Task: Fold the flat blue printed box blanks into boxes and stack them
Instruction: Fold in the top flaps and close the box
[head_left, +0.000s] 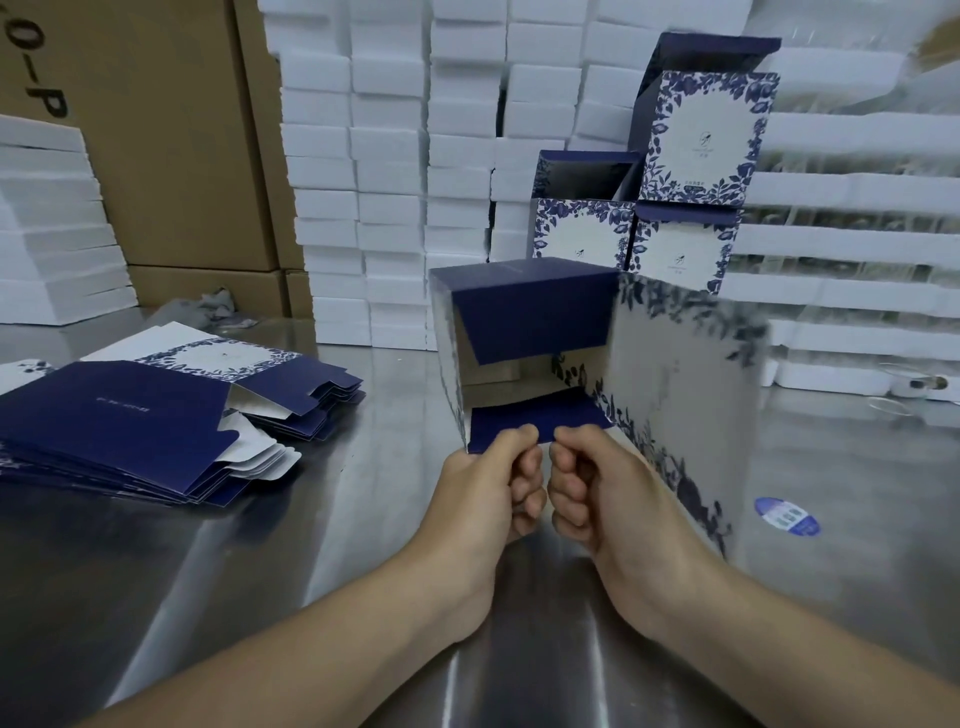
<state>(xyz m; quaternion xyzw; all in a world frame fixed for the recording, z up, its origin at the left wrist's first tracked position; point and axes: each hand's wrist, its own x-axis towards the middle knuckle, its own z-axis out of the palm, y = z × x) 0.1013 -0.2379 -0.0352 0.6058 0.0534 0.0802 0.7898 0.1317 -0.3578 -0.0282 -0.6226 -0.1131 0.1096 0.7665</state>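
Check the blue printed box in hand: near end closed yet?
Still open. Blue printed box shows its hollow interior; left hand and right hand pinch the bottom flap.

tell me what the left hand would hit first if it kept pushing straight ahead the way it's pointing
Probably the dark blue bottom flap it is already pinching: the left hand points into the open end of the half-folded box. Past that flap lies the box's hollow inside; depth there is hard to judge.

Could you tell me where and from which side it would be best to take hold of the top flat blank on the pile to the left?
Probably by the top blank's near right edge, where its white tabs jut past the pile. Coming in from the right, fingers could slip under that overhang. The other edges lie flush on the fanned pile, offering less purchase.
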